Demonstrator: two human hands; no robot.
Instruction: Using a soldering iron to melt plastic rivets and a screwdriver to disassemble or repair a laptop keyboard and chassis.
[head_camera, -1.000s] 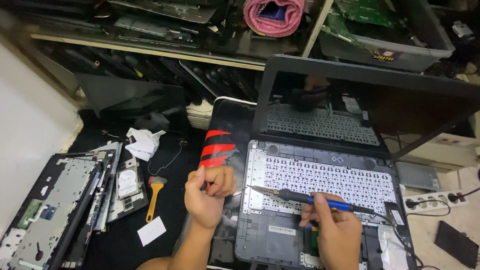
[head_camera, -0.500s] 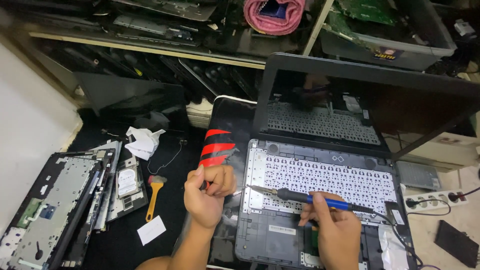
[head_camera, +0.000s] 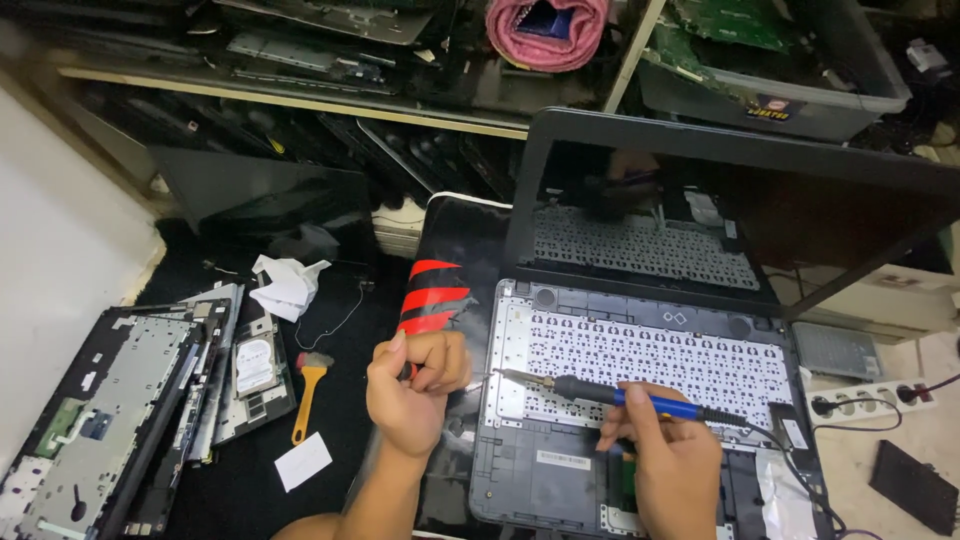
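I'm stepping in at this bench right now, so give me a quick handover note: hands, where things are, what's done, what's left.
Right hand: holds the blue-handled soldering iron, tip at the left edge of the laptop's exposed keyboard backplate.
Left hand: closed fist beside the tip; what it pinches cannot be told.
Laptop: open, screen dark, keyboard area stripped to the white backplate.
To the left: small brush, hard drive, dismantled laptop panel.
Done: disassembly. Left: work at the iron's tip, reassembly.
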